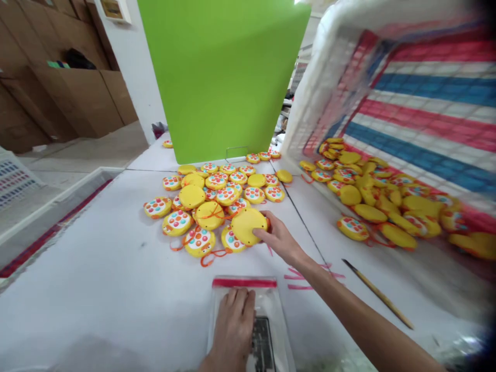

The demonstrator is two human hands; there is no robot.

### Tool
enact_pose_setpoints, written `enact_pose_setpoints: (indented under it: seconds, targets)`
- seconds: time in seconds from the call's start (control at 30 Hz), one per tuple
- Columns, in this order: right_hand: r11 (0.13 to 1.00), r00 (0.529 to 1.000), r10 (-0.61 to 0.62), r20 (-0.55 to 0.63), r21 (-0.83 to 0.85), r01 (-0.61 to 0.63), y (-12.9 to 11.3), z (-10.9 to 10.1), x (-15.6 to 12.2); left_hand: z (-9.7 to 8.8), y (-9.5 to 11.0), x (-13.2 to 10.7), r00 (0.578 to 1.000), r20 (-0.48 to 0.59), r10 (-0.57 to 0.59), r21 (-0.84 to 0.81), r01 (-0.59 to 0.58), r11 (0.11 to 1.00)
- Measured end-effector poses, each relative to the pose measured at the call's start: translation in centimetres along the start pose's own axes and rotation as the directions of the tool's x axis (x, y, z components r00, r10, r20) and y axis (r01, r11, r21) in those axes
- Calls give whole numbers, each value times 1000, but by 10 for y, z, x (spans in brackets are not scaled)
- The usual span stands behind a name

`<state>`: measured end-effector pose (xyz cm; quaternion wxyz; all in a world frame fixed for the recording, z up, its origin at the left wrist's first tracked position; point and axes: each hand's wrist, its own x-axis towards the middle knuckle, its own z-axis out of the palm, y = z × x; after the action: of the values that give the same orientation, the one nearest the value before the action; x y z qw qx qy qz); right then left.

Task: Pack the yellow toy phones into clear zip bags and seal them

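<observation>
The left hand (232, 328) is laid flat, fingers loosely together, on a clear plastic bag with a red strip along its far edge (267, 302). A dark printed card (263, 343) in the bag is partly covered and can't really be made out. The right hand (276, 236) is stretched forward to a round yellow plastic toy disc (248, 226), fingers against its near edge, but whether it's pinched can't be told. That disc is propped on a loose heap of yellow dotted toys with orange cords (211, 201). A wooden-handled brush (377, 293) is lying right of the right forearm. More toys are spilled from a tilted white plastic crate (426, 103), which is cut off at the right. The white tabletop (96, 268) is bounded on the left by a white-rimmed tray (58, 217), with a green board (220, 77) at the far end and cardboard boxes (77, 98) beyond on the left.
</observation>
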<state>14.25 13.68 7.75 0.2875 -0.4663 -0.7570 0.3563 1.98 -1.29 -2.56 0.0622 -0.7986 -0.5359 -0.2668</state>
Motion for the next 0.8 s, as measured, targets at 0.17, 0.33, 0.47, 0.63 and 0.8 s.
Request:
enact_pose_setpoints:
  seconds: [0.17, 0.33, 0.47, 0.63, 0.8]
  targets:
    - [973, 989, 150, 11, 178, -150, 3, -10, -50, -9, 4, 10, 985, 163, -50, -48, 58, 997]
    - [984, 996, -77, -36, -166, 70, 7, -2, -96, -14, 3, 14, 978, 172, -115, -125, 137, 983]
    - [972, 992, -110, 70, -200, 122, 10, 12, -116, -16, -1, 13, 922, 257, -291, -286, 360, 888]
    - [993, 1000, 10, 28, -120, -7, 9, 14, -119, -14, -4, 8, 881, 255, -399, -435, 473, 766]
    - [986, 997, -11, 72, -168, 23, 1, 5, -128, -9, -8, 5, 888, 207, -410, -469, 458, 756]
